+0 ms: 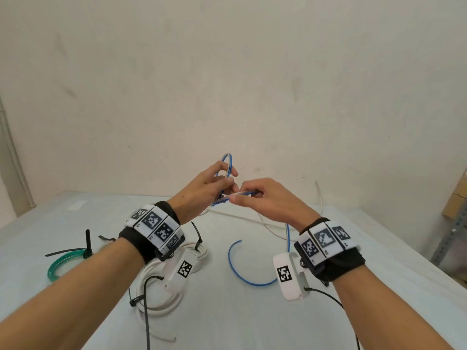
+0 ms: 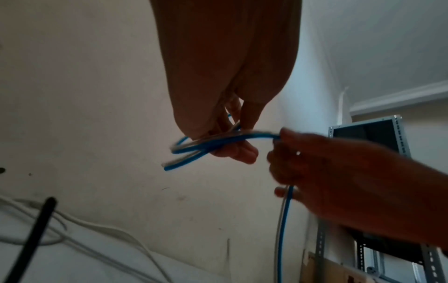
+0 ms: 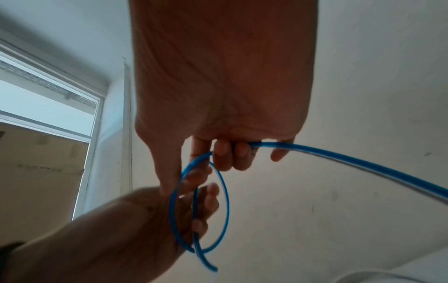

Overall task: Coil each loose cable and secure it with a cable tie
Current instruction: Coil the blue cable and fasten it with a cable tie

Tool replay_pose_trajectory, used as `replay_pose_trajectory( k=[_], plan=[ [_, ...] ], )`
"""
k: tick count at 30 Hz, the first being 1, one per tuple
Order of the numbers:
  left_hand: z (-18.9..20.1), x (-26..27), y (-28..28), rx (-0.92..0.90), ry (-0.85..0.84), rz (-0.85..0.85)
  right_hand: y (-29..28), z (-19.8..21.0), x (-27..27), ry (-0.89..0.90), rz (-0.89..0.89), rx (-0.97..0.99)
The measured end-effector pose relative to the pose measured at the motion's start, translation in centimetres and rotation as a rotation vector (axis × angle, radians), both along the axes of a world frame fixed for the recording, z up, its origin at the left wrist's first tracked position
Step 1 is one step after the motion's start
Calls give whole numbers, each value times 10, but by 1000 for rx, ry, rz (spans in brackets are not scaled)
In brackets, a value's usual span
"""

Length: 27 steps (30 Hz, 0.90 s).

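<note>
A blue cable (image 1: 233, 270) runs from the table up to both raised hands. My left hand (image 1: 214, 181) grips a small coil of it (image 3: 201, 206), whose loop sticks up above the fingers (image 1: 227, 160). My right hand (image 1: 255, 195) pinches the strand beside the coil (image 2: 254, 136), and the rest of the cable trails out past its palm (image 3: 339, 159) and down to the table. The loose blue end (image 2: 169, 166) pokes out below the left fingers. A black cable tie (image 1: 87, 239) stands up on the green coil at the left.
A green coil (image 1: 59, 265) with a black tie lies at the left. A white coil (image 1: 161, 286) bound with black ties sits under my left wrist. A loose white cable (image 1: 255, 219) lies behind the hands. The table (image 1: 252, 319) has a right edge near a metal rack (image 1: 452, 236).
</note>
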<state>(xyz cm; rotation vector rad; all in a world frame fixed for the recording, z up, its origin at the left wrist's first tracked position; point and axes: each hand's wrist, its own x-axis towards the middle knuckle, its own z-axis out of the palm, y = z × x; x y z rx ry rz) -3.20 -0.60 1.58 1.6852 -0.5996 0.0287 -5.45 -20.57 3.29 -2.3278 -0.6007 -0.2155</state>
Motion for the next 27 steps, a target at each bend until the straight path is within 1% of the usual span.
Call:
replay_pose_trajectory(
  k=[2,4,7,10,12,16,18,20,22,23,25,26,27],
  plan=[
    [-1,-3,2,98,7,-13,-3,5,3,-71,-16,55],
    [0,-6,1,145,57,-48,-6,6,5,-131,-28,104],
    [7,-6,0,148,137,-23,-8,6,5,-196,-31,200],
    [10,-7,0,138,230,-48,-14,8,6,-250,-56,328],
    [9,-9,0,142,270,-66,-18,8,10,-257,-87,430],
    [10,-13,-2,67,356,-63,-20,6,13,-262,-127,612],
    [11,-14,-3,81,348,-64,-22,6,14,-263,-170,691],
    [13,-15,-1,81,331,-79,-26,4,18,-214,-220,733],
    [18,-16,1,40,329,-104,-29,-1,23,-138,-264,685],
    [21,-16,0,17,329,-115,-31,-4,26,-121,-296,604],
    [26,-16,-4,-1,321,-105,-33,-12,29,-136,-337,368],
    [28,-16,-6,3,315,-93,-31,-15,27,-151,-323,278],
    [30,-16,-10,6,310,-84,-27,-17,25,-159,-280,238]
  ],
)
